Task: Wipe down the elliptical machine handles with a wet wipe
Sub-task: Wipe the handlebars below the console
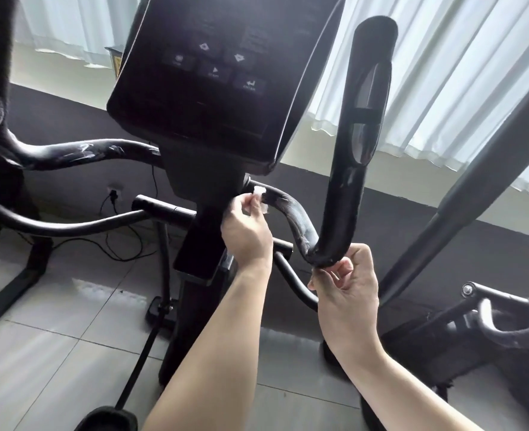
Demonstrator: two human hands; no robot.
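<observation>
Room: tiled floor (55,353), dark low wall, pale curtains (443,73) across the window behind the machine.
Left handle: the left handle (79,152) ran in from far left to the console mount. It had pale marks on its coating, scuffs or streaks, couldn't tell which. No hand on it, so judged not the one being worked.
Cables: cables (126,259) trailed from a wall socket (113,191) over the floor behind the frame, well apart from the work and no obstruction.
Console: the console (213,73) overhung the centre post (207,231) and the handle roots. Probably why the reach came from below.
Left hand: the left hand (247,234) was raised just beside the post, fingertips pinching the wipe.
Wet wipe: the wet wipe (259,194) was a small white wad pressed on the inner end of the right handle, where it left the post.
Right handle: the right handle (297,219) curved down to a low bend, then rose as an upright grip. Whitish streaks ran between wipe and bend.
Right hand: the right hand (348,284) had its fingers curled up under the low bend, holding it. Judged a steadying hold while the other hand rubbed.
Swing arm: a grey swing arm (474,175) slanted at far right, near the upright grip. It could crowd a wipe along that outer side.
</observation>
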